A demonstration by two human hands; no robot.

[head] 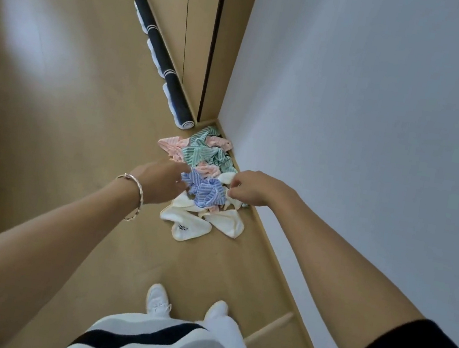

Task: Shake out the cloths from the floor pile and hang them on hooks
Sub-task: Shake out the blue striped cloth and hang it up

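Note:
A pile of small cloths lies on the wooden floor [79, 118] against the white wall [385, 108]. It holds green striped cloths [204, 153], pink striped cloths [170, 145] and cream cloths [202, 221]. A blue striped cloth [204, 191] sits on top, between my hands. My left hand [160, 182], with a bracelet on its wrist, holds the cloth's left edge. My right hand [250, 189] has its fingers curled and pinches the right edge. No hooks are in view.
A dark rolled mat [158, 49] lies along the base of a wooden cabinet [197, 31] behind the pile. My white shoes [158, 301] stand on the floor in front of it. A light baseboard [271, 241] runs along the wall.

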